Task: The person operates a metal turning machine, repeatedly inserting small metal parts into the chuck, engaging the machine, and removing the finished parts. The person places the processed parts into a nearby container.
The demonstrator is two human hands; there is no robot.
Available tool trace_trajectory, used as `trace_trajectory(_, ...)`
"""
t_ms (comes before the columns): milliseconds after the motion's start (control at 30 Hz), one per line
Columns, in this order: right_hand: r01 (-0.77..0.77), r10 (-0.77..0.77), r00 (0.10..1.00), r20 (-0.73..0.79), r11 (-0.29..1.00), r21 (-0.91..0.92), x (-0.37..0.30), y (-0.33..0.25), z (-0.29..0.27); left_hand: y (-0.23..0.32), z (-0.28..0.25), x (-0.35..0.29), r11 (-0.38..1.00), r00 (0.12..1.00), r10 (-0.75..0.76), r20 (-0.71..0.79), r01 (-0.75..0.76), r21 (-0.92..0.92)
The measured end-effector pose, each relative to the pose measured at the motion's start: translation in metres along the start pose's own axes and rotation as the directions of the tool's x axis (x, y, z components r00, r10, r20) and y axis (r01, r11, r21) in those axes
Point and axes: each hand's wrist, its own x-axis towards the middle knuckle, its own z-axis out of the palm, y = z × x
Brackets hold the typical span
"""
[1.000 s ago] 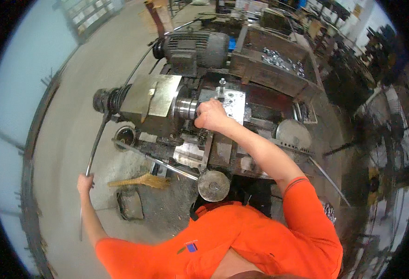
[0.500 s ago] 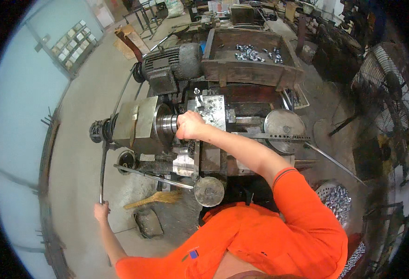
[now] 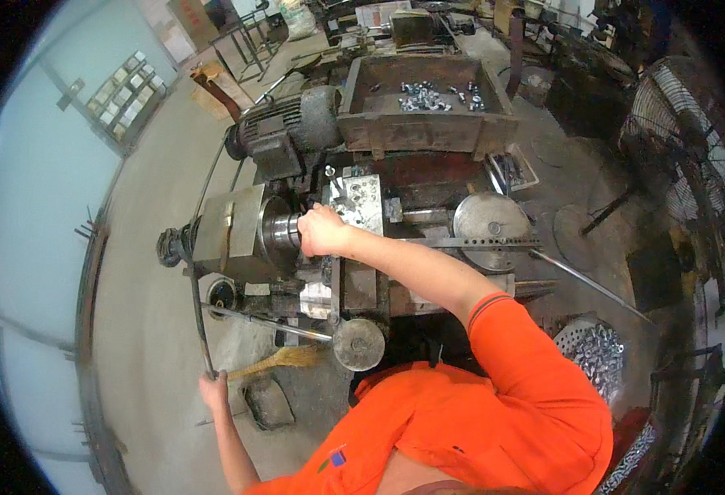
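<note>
My left hand [image 3: 213, 389] is wrapped round the lower end of a long dark lever [image 3: 196, 301], which runs up along the left end of the lathe. My right hand [image 3: 323, 231] is closed right at the mouth of the shiny lathe chuck [image 3: 282, 231]; whatever its fingers pinch there is hidden. Left of the chuck sits the grey box-shaped headstock [image 3: 229, 227]. Just beyond my right hand, a metal tool block [image 3: 361, 202] carries a small upright bolt [image 3: 330, 173].
A motor [image 3: 284, 132] and a wooden tray [image 3: 428, 128] of small metal parts stand behind. Round handwheel [image 3: 492, 227] and rod [image 3: 589, 285] are at right, near a fan [image 3: 680, 140] and a basket of parts [image 3: 597, 359]. A broom [image 3: 284, 359] and dustpan [image 3: 268, 403] lie at front left.
My left hand has swung the lever's lower end rightward, toward my body. My right hand stays at the chuck; the whole view has shifted slightly.
</note>
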Motion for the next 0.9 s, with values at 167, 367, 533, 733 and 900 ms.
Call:
trace_trajectory(167,-0.119,0.118,0.993,0.012,0.992,0.041,-0.026,0.015,-0.067,0.003,0.001,-0.019,0.99,0.979,0.142,-0.147,-0.137,0.043)
trace_trajectory(367,-0.408,0.396,0.907,-0.139,0.911,-0.066,-0.039,0.108,-0.155,0.042,0.002,-0.018,0.976,0.966,0.092,-0.242,-0.039,0.217)
trace_trajectory(533,-0.464,0.396,0.848,-0.352,0.875,-0.135,-0.039,0.157,-0.151,0.076,0.001,0.004,0.98,0.971,0.061,-0.233,-0.014,0.199)
trace_trajectory(733,-0.396,0.313,0.866,-0.391,0.906,-0.152,-0.1,0.167,-0.103,0.097,-0.014,-0.02,0.833,0.836,0.523,-0.165,-0.46,0.308)
trace_trajectory(900,-0.363,0.34,0.833,-0.437,0.931,0.034,-0.201,0.169,-0.115,0.166,0.001,-0.035,0.703,0.766,0.643,0.001,-0.589,-0.398)
